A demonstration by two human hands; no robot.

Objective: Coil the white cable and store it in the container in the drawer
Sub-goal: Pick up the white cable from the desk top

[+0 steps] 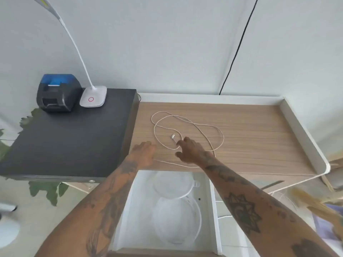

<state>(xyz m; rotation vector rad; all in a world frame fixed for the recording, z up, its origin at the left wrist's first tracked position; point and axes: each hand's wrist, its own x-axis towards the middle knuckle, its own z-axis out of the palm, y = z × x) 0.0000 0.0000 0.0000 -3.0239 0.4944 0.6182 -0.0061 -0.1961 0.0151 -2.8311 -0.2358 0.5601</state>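
You are at the very start of the coiling step: the white cable [187, 125] lies loose on the wood-grain table [259, 138], sprawled in two or three slack overlapping loops, with one metal-tipped plug [173, 136] resting inside the loops and a straight run trailing along the near edge of the table between your two hands. Nothing is gathered yet.

Your right hand [191, 151] reaches over the near side of the loops, fingers spread and half curled, thumb apart from the rest; it looks about to close near the plug end, but it holds nothing that you can make out. Your left hand [143, 154] lies flat and open on the table by its left edge, beside the tail of the cable, and it grips nothing either.

The next move, in my judgement, calls for pinching one end and winding the thin, limp cord into even turns; it will likely flop and spring apart unless you pin each turn.

Below, the white drawer [213, 210] stands pulled out. In it sits a round clear plastic container [196, 219], open, with its translucent lid [172, 184] lying just behind, overlapping the rim. Both are smooth, thin-walled and hard to see against the white.
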